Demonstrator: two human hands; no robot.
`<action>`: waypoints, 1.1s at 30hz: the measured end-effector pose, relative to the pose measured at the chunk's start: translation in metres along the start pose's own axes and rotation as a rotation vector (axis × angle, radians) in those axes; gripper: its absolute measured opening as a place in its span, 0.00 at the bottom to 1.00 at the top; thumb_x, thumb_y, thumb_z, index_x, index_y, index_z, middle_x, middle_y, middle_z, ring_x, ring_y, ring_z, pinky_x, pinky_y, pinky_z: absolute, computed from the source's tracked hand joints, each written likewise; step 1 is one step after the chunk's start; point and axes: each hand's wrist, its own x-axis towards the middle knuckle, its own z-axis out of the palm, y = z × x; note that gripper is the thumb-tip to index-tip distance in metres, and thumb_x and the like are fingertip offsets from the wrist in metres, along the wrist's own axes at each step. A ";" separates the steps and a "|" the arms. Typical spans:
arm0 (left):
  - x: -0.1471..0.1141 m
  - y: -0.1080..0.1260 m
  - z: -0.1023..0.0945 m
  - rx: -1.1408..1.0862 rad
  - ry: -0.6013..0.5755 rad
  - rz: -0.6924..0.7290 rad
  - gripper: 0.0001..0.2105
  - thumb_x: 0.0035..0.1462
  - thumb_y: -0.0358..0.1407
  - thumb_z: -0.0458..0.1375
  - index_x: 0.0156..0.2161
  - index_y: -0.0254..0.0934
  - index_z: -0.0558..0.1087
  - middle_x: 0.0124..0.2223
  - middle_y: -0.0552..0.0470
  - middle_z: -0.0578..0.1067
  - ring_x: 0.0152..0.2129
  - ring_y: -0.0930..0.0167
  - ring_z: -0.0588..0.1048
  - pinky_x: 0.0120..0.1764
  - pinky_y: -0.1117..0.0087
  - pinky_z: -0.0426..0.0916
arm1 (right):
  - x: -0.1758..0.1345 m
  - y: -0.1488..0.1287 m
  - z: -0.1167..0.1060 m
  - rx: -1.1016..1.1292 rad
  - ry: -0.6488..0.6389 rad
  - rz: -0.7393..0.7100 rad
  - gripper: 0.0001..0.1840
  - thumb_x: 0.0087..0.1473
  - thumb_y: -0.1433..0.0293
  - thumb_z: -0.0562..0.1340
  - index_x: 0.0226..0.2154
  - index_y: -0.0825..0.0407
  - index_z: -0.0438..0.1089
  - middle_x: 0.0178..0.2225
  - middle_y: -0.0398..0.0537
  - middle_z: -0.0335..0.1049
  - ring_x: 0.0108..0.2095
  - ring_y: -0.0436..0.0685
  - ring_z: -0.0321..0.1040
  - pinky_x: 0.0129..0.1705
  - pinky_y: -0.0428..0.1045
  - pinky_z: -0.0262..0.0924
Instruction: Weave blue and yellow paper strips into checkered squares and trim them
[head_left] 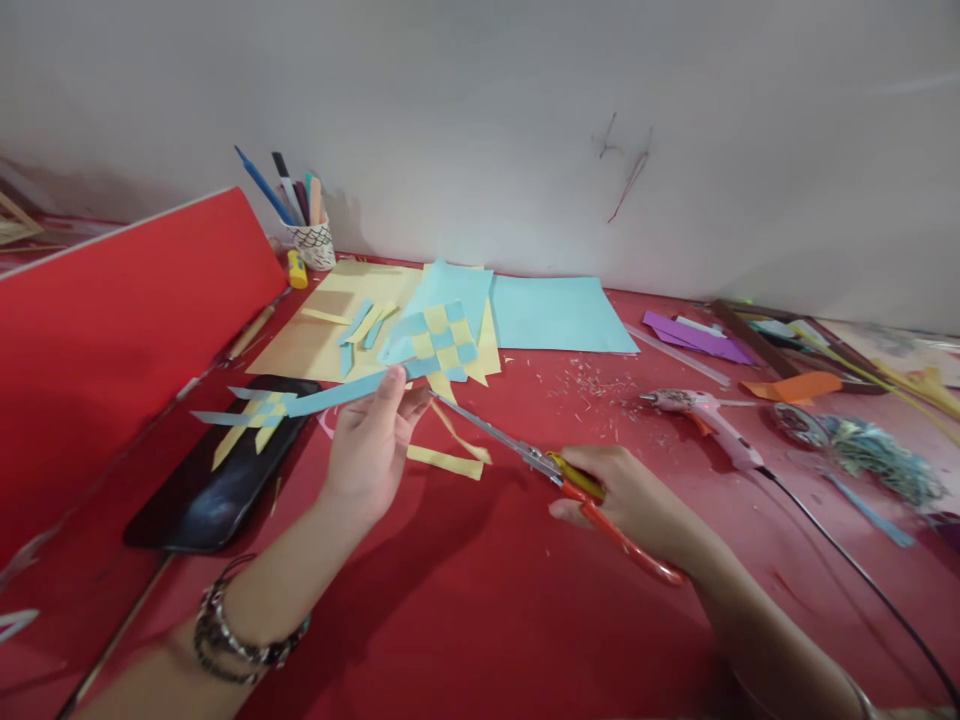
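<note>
My left hand (367, 450) pinches a woven paper piece (445, 340) of blue and yellow strips, with a long blue strip (337, 392) running out to the left. My right hand (630, 497) grips scissors (499, 434) with red and yellow handles. Their blades look nearly together, tips close to my left fingertips at the piece's lower edge. Whether they touch the paper I cannot tell. A smaller woven piece (268, 410) is on the left above a dark phone (214, 500). Beneath the blades, cut yellow strips (446, 461) rest on the red table (480, 620).
Blue sheets (559, 315) and yellow paper (289, 345) with loose strips lie along the wall. A cup of pens (313, 245) stands at back left, beside a red board (135, 330). On the right are a corded glue gun (709, 420), yarn (885, 460) and a dark tray (757, 335).
</note>
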 end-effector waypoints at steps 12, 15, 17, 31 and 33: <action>0.017 0.008 -0.015 0.260 0.047 0.167 0.08 0.54 0.40 0.56 0.32 0.38 0.72 0.16 0.61 0.65 0.10 0.81 0.57 0.16 0.79 0.58 | 0.007 0.018 0.003 0.146 0.216 0.023 0.24 0.45 0.53 0.56 0.17 0.51 0.45 0.16 0.35 0.42 0.19 0.45 0.41 0.20 0.43 0.37; 0.012 0.004 -0.022 0.623 -0.136 0.441 0.10 0.58 0.39 0.51 0.38 0.38 0.72 0.22 0.57 0.73 0.09 0.80 0.61 0.16 0.76 0.61 | 0.008 0.023 0.010 0.354 0.249 0.022 0.22 0.46 0.53 0.56 0.18 0.50 0.48 0.16 0.35 0.44 0.17 0.45 0.44 0.19 0.44 0.39; 0.005 -0.001 -0.024 0.874 -0.377 0.714 0.08 0.59 0.34 0.51 0.39 0.39 0.73 0.31 0.53 0.77 0.15 0.79 0.68 0.21 0.76 0.65 | 0.009 0.022 0.016 0.592 0.233 0.005 0.21 0.46 0.52 0.56 0.20 0.50 0.52 0.16 0.35 0.49 0.15 0.45 0.49 0.19 0.45 0.46; -0.015 -0.012 -0.010 1.148 -0.996 0.858 0.22 0.59 0.24 0.42 0.56 0.43 0.60 0.43 0.49 0.75 0.34 0.73 0.74 0.32 0.75 0.68 | 0.015 -0.001 0.025 1.215 0.342 -0.040 0.18 0.39 0.64 0.66 0.23 0.49 0.53 0.13 0.30 0.55 0.14 0.44 0.56 0.20 0.44 0.56; -0.017 -0.012 -0.009 1.097 -1.030 0.813 0.24 0.58 0.23 0.42 0.57 0.45 0.58 0.46 0.50 0.74 0.36 0.74 0.74 0.34 0.76 0.68 | 0.015 0.001 0.025 1.209 0.318 -0.057 0.18 0.39 0.64 0.66 0.23 0.49 0.53 0.12 0.30 0.55 0.14 0.44 0.54 0.18 0.43 0.54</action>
